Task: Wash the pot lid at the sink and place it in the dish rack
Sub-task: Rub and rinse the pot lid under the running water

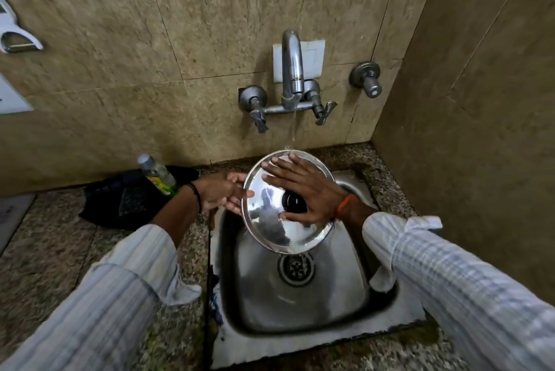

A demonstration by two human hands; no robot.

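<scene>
A round steel pot lid (270, 220) with a black knob (292, 201) is tilted over the steel sink (345, 310), its top edge under the running water from the tap (292, 70). My left hand (222, 193) holds the lid by its left rim, fingers behind it. My right hand (306, 187) lies flat on the lid's upper face with fingers spread, the palm next to the knob. The sink's drain (295, 268) shows below the lid.
A clear bottle with a green label (157, 175) stands left of the sink on a dark cloth (129, 199). Granite counter (60, 250) surrounds the sink. A separate wall valve (366, 78) sits right of the tap. Tiled walls close in behind and on the right.
</scene>
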